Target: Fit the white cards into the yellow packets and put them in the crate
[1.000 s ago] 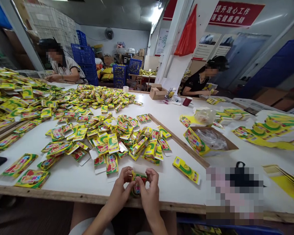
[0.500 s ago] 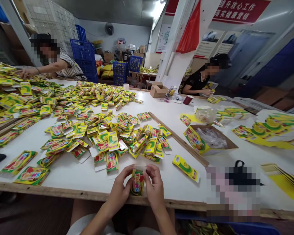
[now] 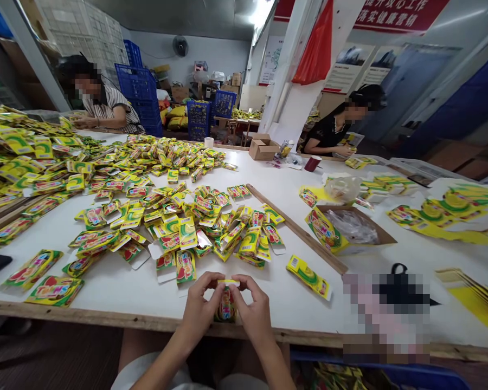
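A small yellow and green printed candy box (image 3: 226, 306) stands between my hands at the table's front edge. My left hand (image 3: 201, 303) pinches its upper left end with thumb and fingertips. On the other side, my right hand (image 3: 252, 306) pinches the upper right end, both thumbs close together near the top flap (image 3: 228, 282). Just beyond my hands lies a heap of similar small boxes (image 3: 187, 233), several with white end flaps sticking out. One single box (image 3: 308, 277) rests to the right of my hands, and two flat ones (image 3: 55, 291) lie at the left.
A wooden strip (image 3: 296, 233) runs across the white table (image 3: 146, 295). Right of it stands an open carton (image 3: 350, 227) with clear plastic bags. A much larger box pile (image 3: 36, 157) covers the far left. Two co-workers sit across the table; a blue crate (image 3: 423, 376) is below its edge.
My thumbs and fingers have moved inward over the box's top, and its flap now lies folded across. The co-worker at the left has drawn an outstretched arm back from the pile.
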